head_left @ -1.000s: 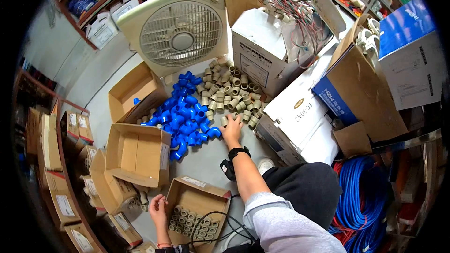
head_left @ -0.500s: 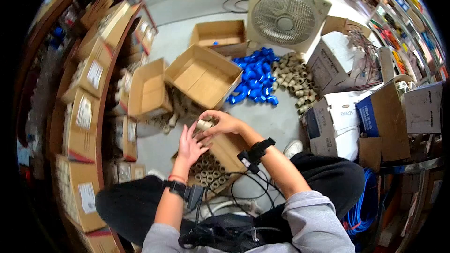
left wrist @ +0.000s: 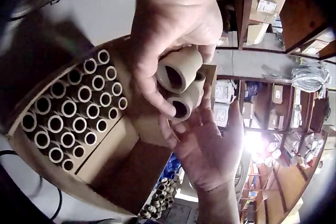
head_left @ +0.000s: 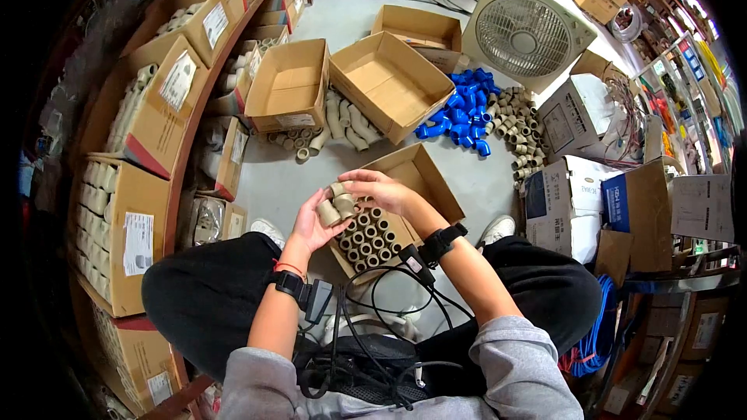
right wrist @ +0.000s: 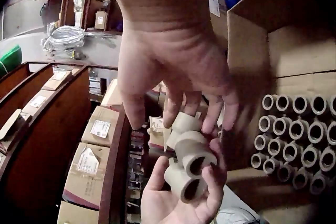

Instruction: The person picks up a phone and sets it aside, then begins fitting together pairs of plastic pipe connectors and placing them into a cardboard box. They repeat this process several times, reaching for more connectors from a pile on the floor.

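Observation:
Several beige pipe couplings lie bunched in my left hand, above the near side of an open cardboard box. Its thumb and fingers curl round them in the right wrist view, where the couplings show their open ends. My right hand comes in from the other side. Its loosely bent fingers reach the far coupling, while the thumb stands apart from the bunch. In the left wrist view, the right hand is beneath the held couplings. More couplings stand on end in rows inside the box.
Blue elbow fittings and loose beige couplings are piled on the floor ahead. Empty cardboard boxes stand behind, beside curved beige pipes. Shelves of filled boxes line the left. Black cables hang between the legs.
The right hand has come back from the coupling pile to meet the left hand. The left hand, earlier raised beside the box, now holds several couplings. The head view has swung left.

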A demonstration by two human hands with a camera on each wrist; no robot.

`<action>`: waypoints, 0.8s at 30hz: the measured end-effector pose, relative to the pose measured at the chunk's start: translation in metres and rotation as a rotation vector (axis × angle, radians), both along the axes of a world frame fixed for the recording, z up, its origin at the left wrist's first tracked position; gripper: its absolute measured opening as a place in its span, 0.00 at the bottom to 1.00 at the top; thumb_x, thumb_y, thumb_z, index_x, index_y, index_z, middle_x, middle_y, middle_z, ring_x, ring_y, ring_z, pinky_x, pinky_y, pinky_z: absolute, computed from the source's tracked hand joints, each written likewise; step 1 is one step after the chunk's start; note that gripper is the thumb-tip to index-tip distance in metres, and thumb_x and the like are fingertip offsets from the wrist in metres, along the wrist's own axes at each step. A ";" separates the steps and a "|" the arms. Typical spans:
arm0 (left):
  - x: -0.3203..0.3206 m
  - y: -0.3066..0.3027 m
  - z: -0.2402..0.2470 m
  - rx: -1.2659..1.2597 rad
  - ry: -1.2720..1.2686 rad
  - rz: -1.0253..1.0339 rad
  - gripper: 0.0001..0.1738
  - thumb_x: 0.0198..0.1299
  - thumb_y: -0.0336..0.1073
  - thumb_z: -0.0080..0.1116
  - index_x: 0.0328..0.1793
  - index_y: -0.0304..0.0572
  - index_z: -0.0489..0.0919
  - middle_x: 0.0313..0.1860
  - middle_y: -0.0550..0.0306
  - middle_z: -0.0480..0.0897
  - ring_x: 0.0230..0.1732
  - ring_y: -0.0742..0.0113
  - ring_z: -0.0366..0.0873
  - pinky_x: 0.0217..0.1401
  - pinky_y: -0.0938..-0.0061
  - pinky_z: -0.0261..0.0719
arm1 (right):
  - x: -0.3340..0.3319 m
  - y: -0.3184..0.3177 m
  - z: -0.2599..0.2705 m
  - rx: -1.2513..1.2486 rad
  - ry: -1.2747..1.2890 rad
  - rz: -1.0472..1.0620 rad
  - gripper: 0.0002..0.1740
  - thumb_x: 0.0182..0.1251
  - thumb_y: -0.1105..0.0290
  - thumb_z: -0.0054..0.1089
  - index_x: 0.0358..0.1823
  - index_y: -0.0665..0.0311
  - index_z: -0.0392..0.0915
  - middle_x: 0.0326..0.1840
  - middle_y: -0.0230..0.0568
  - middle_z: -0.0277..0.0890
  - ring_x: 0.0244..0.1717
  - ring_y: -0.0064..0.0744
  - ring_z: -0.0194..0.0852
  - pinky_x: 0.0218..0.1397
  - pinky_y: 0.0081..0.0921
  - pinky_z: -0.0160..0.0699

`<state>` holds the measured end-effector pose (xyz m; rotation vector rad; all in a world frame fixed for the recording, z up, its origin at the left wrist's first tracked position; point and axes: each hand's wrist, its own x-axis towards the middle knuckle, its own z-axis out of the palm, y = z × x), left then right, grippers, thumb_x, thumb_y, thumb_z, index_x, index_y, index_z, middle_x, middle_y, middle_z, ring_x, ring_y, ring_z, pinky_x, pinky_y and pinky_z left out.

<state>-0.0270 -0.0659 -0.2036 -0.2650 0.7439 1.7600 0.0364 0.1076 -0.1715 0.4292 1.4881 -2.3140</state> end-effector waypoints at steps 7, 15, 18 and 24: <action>0.008 0.000 -0.010 -0.013 0.117 -0.133 0.15 0.59 0.43 0.44 0.51 0.54 0.70 0.45 0.63 0.74 0.44 0.71 0.71 0.44 0.70 0.73 | 0.010 0.013 -0.024 -0.010 -0.120 -0.291 0.26 0.45 0.66 0.65 0.44 0.55 0.60 0.37 0.27 0.68 0.34 0.19 0.66 0.37 0.20 0.67; 0.011 0.019 -0.034 -0.160 0.185 -0.129 0.14 0.55 0.40 0.50 0.49 0.55 0.72 0.41 0.66 0.75 0.41 0.73 0.72 0.40 0.75 0.73 | 0.048 0.059 -0.087 0.452 -0.274 -0.299 0.34 0.34 0.65 0.70 0.45 0.67 0.64 0.29 0.38 0.68 0.26 0.28 0.68 0.31 0.23 0.72; 0.013 0.024 -0.039 -0.185 0.189 -0.175 0.15 0.55 0.40 0.51 0.49 0.54 0.72 0.39 0.65 0.75 0.40 0.73 0.72 0.39 0.76 0.73 | 0.070 0.071 -0.135 1.267 0.022 0.142 0.23 0.35 0.65 0.64 0.37 0.65 0.72 0.32 0.44 0.73 0.28 0.37 0.71 0.34 0.29 0.72; 0.018 0.036 -0.036 -0.331 0.227 -0.249 0.13 0.56 0.38 0.50 0.48 0.48 0.70 0.40 0.60 0.75 0.40 0.68 0.75 0.34 0.79 0.74 | 0.091 0.056 -0.153 1.101 -0.067 0.474 0.24 0.27 0.65 0.68 0.35 0.58 0.77 0.34 0.43 0.76 0.38 0.41 0.73 0.39 0.31 0.72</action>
